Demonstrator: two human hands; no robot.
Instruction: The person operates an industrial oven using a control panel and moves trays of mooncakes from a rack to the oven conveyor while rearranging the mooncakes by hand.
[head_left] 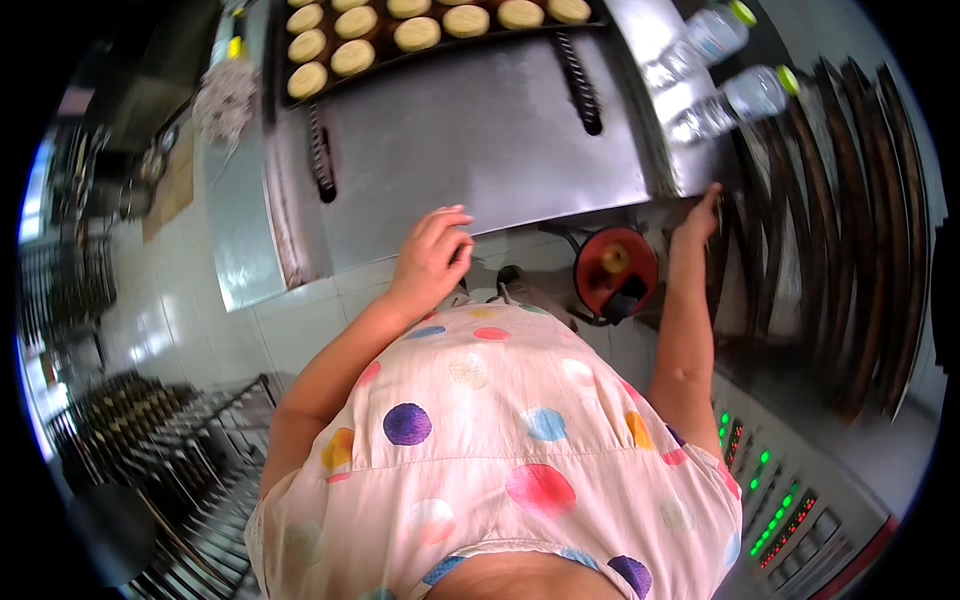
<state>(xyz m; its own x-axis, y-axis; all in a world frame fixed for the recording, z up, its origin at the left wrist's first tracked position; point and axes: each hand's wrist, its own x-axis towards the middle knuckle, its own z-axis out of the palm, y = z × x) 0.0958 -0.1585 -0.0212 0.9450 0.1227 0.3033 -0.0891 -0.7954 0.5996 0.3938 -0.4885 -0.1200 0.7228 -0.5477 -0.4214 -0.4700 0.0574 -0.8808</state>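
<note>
My left hand (pixel 435 258) hovers by the near edge of a steel table (pixel 480 150), its fingers loosely bent and apart, with nothing in them. Out to the right, my right hand (pixel 703 212) is at the table's near right corner, close to a row of dark upright trays (pixel 840 230). Its fingers are mostly hidden and blurred, so a hold on anything cannot be made out. At the table's far side lies a dark baking tray (pixel 440 55) with rows of round pale-yellow cakes (pixel 417 34).
Two clear plastic bottles with green caps (pixel 755 95) lie on the table's right side. A grey rag (pixel 226 100) is at the left. Below the edge stands a red round bin (pixel 600 255). Racks (pixel 170 440) stand lower left; a panel with lit indicators (pixel 790 500) lower right.
</note>
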